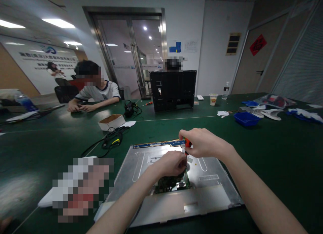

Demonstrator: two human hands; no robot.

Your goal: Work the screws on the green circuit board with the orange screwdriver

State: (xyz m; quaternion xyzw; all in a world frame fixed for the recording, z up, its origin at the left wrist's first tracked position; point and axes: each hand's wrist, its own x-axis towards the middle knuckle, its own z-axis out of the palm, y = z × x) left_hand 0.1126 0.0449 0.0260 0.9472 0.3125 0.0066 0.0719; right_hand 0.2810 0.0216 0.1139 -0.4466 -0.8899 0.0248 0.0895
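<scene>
A silver metal display panel (207, 190) lies flat on the green table, with a green circuit board (166, 185) on it and a narrow blue board strip (156, 145) along its far edge. My right hand (205, 143) is closed round the orange and black handle of a screwdriver (187, 143), which points down at the panel. Close against the screwdriver's lower end, my left hand (173, 164) has its fingers pinched together above the circuit board. What those fingertips hold is hidden. A grey connector (181, 185) shows at the board's near edge.
Left of the panel lie black cables (111, 140), an open cardboard box (111, 122) and a blurred-out item (80, 187). A black monitor casing (174, 89) stands beyond, a person behind it. Another person (97, 86) sits at left. A blue tray (246, 119) and a cup (213, 99) stand right.
</scene>
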